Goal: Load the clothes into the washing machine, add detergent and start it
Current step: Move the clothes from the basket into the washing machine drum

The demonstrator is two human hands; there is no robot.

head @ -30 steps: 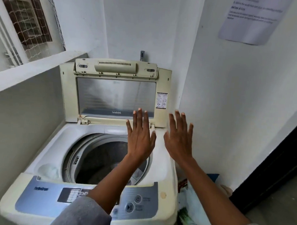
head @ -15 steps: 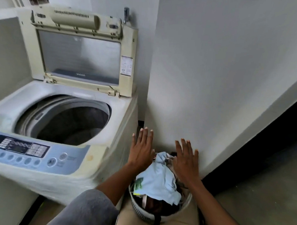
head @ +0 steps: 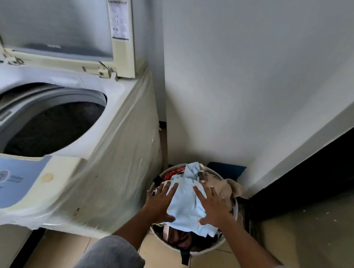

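Observation:
A top-loading washing machine [head: 111,151] stands at the left with its lid [head: 123,31] raised and its dark drum [head: 52,125] uncovered. To its right on the floor sits a round laundry basket [head: 206,250] heaped with clothes. A light blue garment [head: 186,206] lies on top of the heap, with beige cloth [head: 228,187] and red cloth [head: 173,172] beside it. My left hand [head: 159,203] rests with spread fingers on the garment's left side. My right hand [head: 211,207] lies spread on its right side.
A white wall [head: 244,86] rises right behind the basket. A dark doorway or recess [head: 311,178] opens at the right. The machine's blue control panel [head: 12,180] is at the lower left. The floor is beige tile [head: 159,259].
Both hands dropped from above the machine's opening down to the basket and now rest on the blue garment. The view swung right and downward.

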